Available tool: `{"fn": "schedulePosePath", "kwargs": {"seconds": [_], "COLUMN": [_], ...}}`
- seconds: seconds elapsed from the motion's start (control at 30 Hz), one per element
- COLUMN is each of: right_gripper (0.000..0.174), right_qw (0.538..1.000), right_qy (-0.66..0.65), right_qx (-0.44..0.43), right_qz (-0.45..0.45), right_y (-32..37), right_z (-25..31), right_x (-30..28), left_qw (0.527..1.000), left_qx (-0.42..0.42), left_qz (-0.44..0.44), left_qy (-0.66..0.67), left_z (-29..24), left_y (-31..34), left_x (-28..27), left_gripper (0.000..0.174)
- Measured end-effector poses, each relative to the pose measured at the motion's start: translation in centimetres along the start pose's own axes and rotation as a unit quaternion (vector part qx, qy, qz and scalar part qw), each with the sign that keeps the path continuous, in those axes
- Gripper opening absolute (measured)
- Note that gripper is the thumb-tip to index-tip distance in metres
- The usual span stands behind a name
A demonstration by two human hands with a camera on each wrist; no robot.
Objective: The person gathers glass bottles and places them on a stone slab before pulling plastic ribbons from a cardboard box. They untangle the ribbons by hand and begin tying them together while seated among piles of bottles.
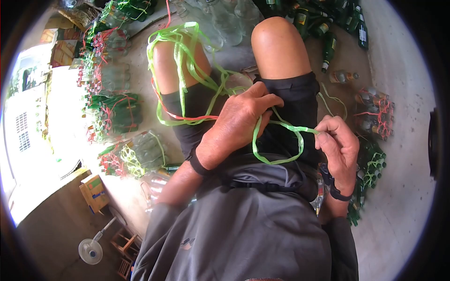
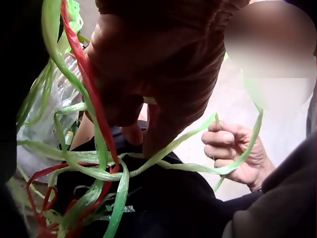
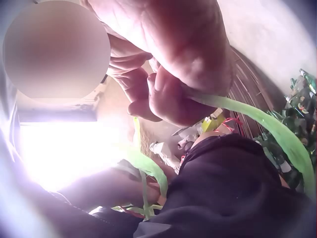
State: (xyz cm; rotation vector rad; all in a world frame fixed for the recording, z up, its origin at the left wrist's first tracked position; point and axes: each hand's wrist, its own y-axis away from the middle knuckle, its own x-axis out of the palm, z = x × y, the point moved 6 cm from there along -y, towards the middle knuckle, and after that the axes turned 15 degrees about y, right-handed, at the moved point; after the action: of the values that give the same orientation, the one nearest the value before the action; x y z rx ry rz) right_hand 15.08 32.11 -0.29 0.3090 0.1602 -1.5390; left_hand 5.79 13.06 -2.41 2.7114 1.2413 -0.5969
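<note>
Light green plastic twine (image 1: 276, 161) forms a loop between my two hands, above my lap. My left hand (image 1: 236, 119) grips the strand near its knot of fingers, the palm turned down. Thumb and fingertips of my right hand (image 1: 340, 145) pinch the other side of the loop. More green twine (image 1: 180, 61) hangs in a loose tangle over the left knee. A red strand (image 1: 187, 118) runs from it to my left hand. In the left wrist view, red twine (image 2: 86, 74) and green twine cross close beside the left hand.
Clear glass bottles (image 1: 225, 23) stand beyond the knees. Green bottles (image 1: 329, 49) lie at the upper right. Bundles of bottles (image 1: 115, 112) tied with red and green twine line the left side; others (image 1: 375, 112) sit by the right wall. A fan (image 1: 90, 250) stands at the lower left.
</note>
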Motion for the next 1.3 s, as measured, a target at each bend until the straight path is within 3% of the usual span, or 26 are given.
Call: {"fn": "schedulePosePath", "kwargs": {"seconds": [0.1,0.23,0.4,0.57,0.63,0.77,0.93,1.1,1.13,1.3], "right_gripper": [0.006,0.006,0.014,0.023,0.025,0.023,0.033,0.024,0.02,0.013], "right_qw": [1.0,1.0,1.0,0.999,0.994,0.997,0.988,0.988,0.982,0.978], "right_qy": [-0.016,-0.019,0.008,-0.032,-0.053,-0.017,-0.033,0.024,0.063,0.08], "right_qx": [-0.011,-0.018,0.014,0.028,0.091,0.05,-0.003,-0.033,-0.06,-0.036], "right_qz": [0.003,0.007,-0.004,0.007,0.033,0.05,0.148,0.147,0.167,0.19], "right_y": [0.1,0.5,0.4,-0.7,-1.5,-3.0,-4.2,-4.9,-4.9,-4.0], "right_z": [0.4,0.5,0.4,0.4,0.5,0.4,1.3,0.6,0.6,1.2], "right_x": [-0.2,-0.9,-1.0,0.3,1.2,3.1,5.3,7.2,7.5,7.6], "left_qw": [0.997,0.996,0.997,0.993,0.959,0.944,0.921,0.881,0.905,0.907], "left_qx": [0.003,0.006,0.025,-0.022,-0.052,-0.003,0.002,0.01,0.037,0.051], "left_qz": [0.041,0.034,-0.055,-0.065,-0.115,-0.123,-0.131,-0.091,-0.083,-0.124], "left_qy": [-0.066,-0.08,0.056,0.097,0.253,0.307,0.366,0.464,0.415,0.399], "left_z": [0.3,0.6,-0.8,-2.3,-2.0,-3.1,-4.3,-4.9,-4.4,-4.9], "left_y": [0.1,0.1,-0.2,0.6,1.1,1.5,1.7,1.9,2.2,3.3], "left_x": [0.5,0.5,-2.0,-3.1,-3.2,-4.0,-4.3,-4.5,-4.8,-5.7], "left_gripper": [0.024,0.019,0.016,0.013,0.015,0.011,0.007,0.01,0.012,0.022]}}
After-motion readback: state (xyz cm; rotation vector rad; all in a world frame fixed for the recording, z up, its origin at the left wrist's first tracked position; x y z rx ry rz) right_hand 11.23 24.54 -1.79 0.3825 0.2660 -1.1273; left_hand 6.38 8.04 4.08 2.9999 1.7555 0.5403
